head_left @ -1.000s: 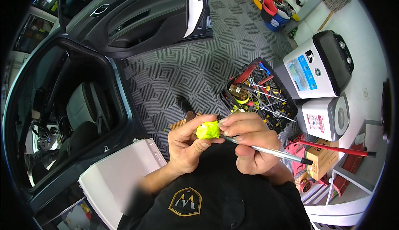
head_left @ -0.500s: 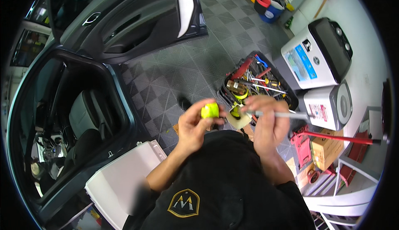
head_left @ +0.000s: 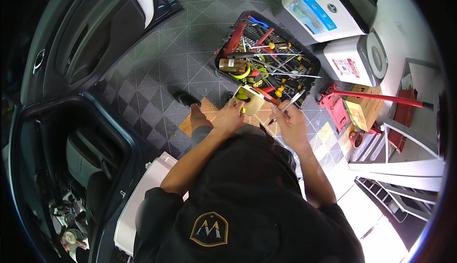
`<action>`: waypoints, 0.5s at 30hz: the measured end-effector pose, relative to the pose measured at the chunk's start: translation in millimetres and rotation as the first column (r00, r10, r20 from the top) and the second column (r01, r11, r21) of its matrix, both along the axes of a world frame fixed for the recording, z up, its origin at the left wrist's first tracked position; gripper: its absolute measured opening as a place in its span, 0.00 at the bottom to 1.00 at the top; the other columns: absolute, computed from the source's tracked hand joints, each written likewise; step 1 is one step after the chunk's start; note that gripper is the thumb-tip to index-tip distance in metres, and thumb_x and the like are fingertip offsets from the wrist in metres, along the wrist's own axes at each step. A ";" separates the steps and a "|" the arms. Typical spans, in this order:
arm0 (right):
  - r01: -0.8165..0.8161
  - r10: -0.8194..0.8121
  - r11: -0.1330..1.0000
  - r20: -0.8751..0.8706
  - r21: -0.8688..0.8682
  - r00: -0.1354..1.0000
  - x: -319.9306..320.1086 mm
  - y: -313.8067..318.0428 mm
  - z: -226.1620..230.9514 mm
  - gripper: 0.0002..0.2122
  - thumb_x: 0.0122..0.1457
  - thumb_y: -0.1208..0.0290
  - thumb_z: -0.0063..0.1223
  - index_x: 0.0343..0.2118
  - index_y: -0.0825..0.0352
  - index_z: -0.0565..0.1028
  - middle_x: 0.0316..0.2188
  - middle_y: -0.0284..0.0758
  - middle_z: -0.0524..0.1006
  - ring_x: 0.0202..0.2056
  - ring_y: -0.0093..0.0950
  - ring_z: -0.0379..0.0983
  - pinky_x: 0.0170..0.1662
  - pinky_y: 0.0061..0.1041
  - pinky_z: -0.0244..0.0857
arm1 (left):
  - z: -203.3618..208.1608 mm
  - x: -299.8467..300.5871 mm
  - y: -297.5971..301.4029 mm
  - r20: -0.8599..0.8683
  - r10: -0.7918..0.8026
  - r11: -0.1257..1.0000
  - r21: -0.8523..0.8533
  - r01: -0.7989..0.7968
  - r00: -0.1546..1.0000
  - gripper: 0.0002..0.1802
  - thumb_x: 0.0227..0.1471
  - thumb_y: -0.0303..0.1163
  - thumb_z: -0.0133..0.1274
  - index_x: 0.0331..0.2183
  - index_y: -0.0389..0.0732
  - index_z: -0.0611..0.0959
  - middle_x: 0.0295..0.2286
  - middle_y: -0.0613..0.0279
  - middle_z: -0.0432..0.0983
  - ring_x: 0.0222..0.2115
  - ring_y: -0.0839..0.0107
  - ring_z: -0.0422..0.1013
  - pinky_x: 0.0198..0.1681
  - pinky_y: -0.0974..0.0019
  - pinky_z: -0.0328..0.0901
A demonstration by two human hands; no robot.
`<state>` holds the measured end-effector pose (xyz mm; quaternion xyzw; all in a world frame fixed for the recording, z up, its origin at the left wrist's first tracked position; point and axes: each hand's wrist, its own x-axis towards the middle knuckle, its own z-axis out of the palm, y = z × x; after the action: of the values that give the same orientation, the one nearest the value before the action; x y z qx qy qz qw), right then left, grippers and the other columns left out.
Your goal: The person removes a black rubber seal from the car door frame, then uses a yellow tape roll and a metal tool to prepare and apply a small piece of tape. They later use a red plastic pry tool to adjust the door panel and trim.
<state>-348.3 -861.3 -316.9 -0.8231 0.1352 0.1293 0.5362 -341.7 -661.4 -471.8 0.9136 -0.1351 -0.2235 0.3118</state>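
Note:
My left hand (head_left: 229,119) is closed at the near left side of a small cream open container (head_left: 257,105). By its fingertips shows a bright yellow-green piece (head_left: 243,110), mostly covered by the fingers. More yellow-green pieces (head_left: 243,95) and something dark lie inside the container. My right hand (head_left: 291,122), right of the container, is closed around a slim metal tool (head_left: 291,102). One end of that tool points up toward the crate, and its dark end sticks out near the fingers. What supports the container cannot be told.
A black crate (head_left: 312,63) full of hand tools stands ahead on the tiled floor. Two white appliances (head_left: 309,13) and a red floor jack (head_left: 335,106) are to the right. An open car door (head_left: 102,30) and a pale box (head_left: 143,201) are to the left.
My view has shifted, so the crate sits higher. My left hand has brought the yellow-green piece from in front of me to the container. My right hand has tilted the metal tool upward.

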 end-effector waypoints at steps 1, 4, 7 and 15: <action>-0.030 0.030 0.999 0.010 -0.015 0.999 -1.8 0.6 0.3 0.08 0.69 0.71 0.53 0.34 0.71 0.72 0.26 0.34 0.78 0.32 0.19 0.76 0.37 0.22 0.71 | -5.9 4.8 -4.4 0.042 -0.067 0.998 0.021 0.066 0.997 0.24 0.53 0.38 0.60 0.50 0.41 0.80 0.44 0.50 0.74 0.42 0.52 0.77 0.43 0.52 0.74; -0.012 0.012 1.000 0.046 -0.016 0.999 -6.6 0.2 3.5 0.09 0.67 0.71 0.55 0.34 0.72 0.72 0.25 0.36 0.78 0.30 0.23 0.77 0.36 0.25 0.71 | -16.5 14.8 -10.4 -0.013 -0.123 0.989 0.076 0.123 0.992 0.24 0.53 0.39 0.60 0.50 0.39 0.80 0.45 0.48 0.74 0.43 0.51 0.77 0.44 0.53 0.74; 0.046 -0.046 0.999 0.017 -0.028 0.999 -15.7 -6.4 -5.2 0.10 0.65 0.69 0.58 0.34 0.72 0.74 0.22 0.40 0.77 0.25 0.29 0.76 0.34 0.29 0.71 | -11.6 16.9 -6.0 0.012 -0.122 0.992 -0.027 0.122 0.993 0.22 0.53 0.38 0.59 0.48 0.37 0.81 0.43 0.47 0.76 0.40 0.51 0.78 0.42 0.53 0.75; 0.001 -0.011 0.978 -0.044 -0.209 0.999 -20.9 -17.0 27.0 0.10 0.65 0.69 0.57 0.32 0.70 0.74 0.23 0.40 0.79 0.27 0.31 0.79 0.36 0.32 0.71 | -77.6 40.8 -75.8 0.043 -0.607 0.750 0.360 0.555 0.793 0.10 0.51 0.31 0.57 0.36 0.40 0.86 0.34 0.59 0.83 0.32 0.63 0.81 0.35 0.59 0.75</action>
<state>-369.2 -878.3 -289.9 -0.8714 0.1627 0.1311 0.4439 -300.8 -737.2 -549.4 0.8791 -0.3978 -0.2561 0.0578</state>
